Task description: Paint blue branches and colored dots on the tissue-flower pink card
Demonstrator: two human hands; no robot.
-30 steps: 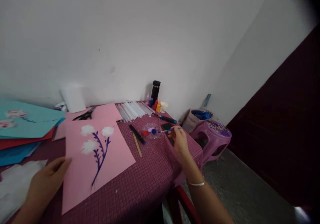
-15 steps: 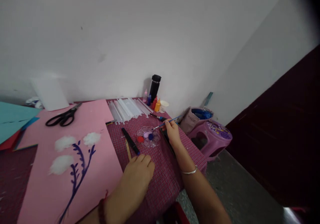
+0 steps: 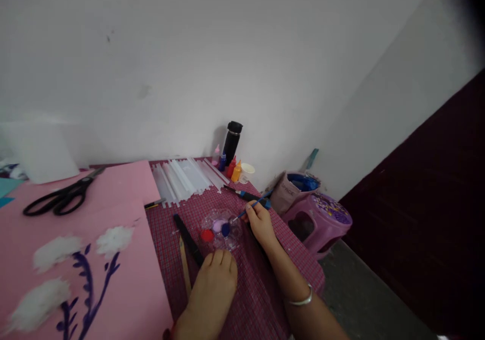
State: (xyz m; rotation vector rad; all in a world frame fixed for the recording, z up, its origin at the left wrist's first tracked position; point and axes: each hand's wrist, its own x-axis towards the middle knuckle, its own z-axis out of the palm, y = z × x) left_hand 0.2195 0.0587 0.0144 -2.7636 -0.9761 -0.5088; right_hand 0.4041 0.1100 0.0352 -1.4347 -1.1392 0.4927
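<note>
A red-checked tabletop (image 3: 253,284) carries a clear plastic palette (image 3: 217,241), pink paper (image 3: 125,292) at its eight o'clock, translucent plastic strips (image 3: 185,181) at eleven.

On the table (image 3: 248,289), the palette (image 3: 221,229) lies right of the marker (image 3: 188,240), the left hand (image 3: 217,275) before it and the right hand (image 3: 260,224) at its right. Behind stand the bottles (image 3: 231,168), then the flask (image 3: 232,140). Scissors (image 3: 68,194) lie on paper (image 3: 132,182), far left; the stool (image 3: 322,221) stands right of the table.

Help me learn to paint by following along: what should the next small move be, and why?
Probably dip the brush into the dark blue paint: the right hand holds it with the tip beside that paint, over the clear palette, and the painted stems look similarly dark.
</note>
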